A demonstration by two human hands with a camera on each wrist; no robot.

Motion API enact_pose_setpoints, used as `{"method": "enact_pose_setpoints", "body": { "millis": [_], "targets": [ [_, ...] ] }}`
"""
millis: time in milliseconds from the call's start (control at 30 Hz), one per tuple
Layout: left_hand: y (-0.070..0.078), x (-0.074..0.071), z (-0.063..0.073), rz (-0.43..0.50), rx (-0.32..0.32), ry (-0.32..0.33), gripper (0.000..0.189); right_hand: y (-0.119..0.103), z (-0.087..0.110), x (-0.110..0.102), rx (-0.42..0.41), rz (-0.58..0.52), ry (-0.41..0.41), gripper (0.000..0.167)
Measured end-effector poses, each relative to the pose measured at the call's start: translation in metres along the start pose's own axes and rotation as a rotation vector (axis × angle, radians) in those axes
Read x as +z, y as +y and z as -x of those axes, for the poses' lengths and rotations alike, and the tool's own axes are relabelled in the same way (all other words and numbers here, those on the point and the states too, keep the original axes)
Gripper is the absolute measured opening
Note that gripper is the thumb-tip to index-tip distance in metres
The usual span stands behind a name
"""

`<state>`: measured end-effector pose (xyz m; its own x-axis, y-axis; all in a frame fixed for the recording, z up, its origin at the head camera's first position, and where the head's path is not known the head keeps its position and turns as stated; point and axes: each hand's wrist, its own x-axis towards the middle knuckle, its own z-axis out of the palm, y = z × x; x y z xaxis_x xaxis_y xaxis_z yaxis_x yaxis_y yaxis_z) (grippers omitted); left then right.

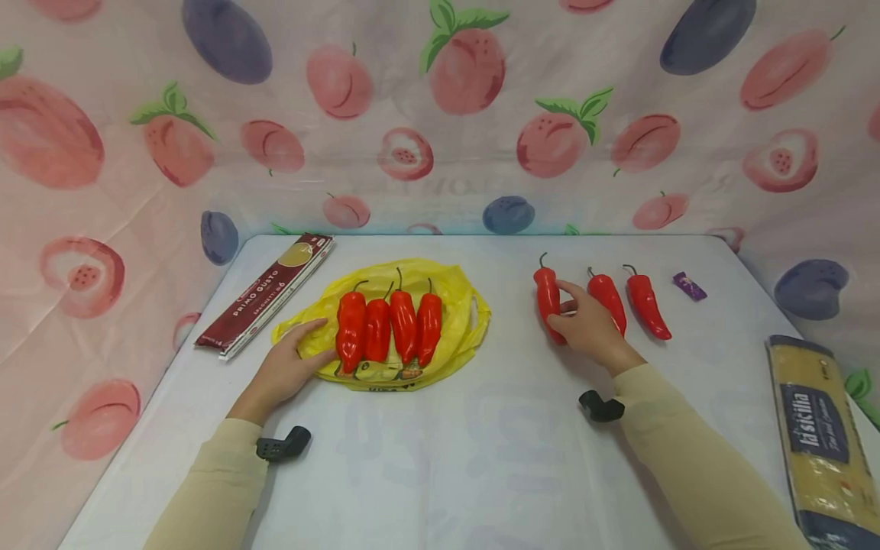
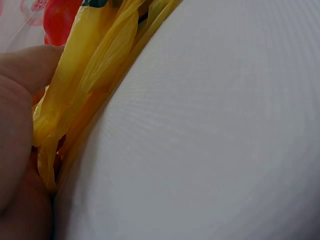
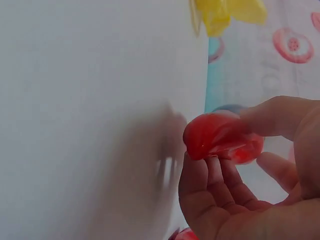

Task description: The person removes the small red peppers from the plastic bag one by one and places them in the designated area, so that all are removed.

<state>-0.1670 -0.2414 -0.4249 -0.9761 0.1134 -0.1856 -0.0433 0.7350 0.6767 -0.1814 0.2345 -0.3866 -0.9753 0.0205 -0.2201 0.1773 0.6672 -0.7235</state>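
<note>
My right hand pinches a red chili pepper with a curved green stem. In the right wrist view the pepper sits between thumb and fingertips, off the white surface, with the hand's shadow beside it. My left hand rests at the left edge of a crumpled yellow plastic bag, thumb and index finger spread apart. Close up, the bag's folds lie against the thumb and lower fingers. Several red peppers lie side by side on the bag, stems pointing away.
Two more red peppers, one fully visible and one partly behind my right hand, lie at the right. Beyond them is a small purple wrapped candy. A dark red spaghetti pack is at far left, a yellow pasta pack at the right edge.
</note>
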Motion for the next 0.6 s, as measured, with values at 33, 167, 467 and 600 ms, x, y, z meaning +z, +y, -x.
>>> {"method": "enact_pose_setpoints", "body": {
  "millis": [33,167,467,600],
  "targets": [
    [-0.0001,-0.0002,0.0001,-0.001,-0.001,0.000,0.079,0.0013,0.0002,-0.0005,0.003,0.007,0.002,0.075],
    [-0.0007,-0.0005,0.0000,-0.002,-0.004,-0.004,0.080,0.0065,0.0006,-0.0030,0.007,0.036,0.009,0.074],
    [-0.0006,-0.0005,0.0000,0.002,-0.005,-0.005,0.080,0.0083,0.0036,-0.0074,0.048,0.046,0.030,0.074],
    [-0.0001,-0.0004,0.0004,0.005,-0.003,-0.005,0.079,0.0085,0.0051,-0.0084,0.053,0.061,0.054,0.072]
  ]
}}
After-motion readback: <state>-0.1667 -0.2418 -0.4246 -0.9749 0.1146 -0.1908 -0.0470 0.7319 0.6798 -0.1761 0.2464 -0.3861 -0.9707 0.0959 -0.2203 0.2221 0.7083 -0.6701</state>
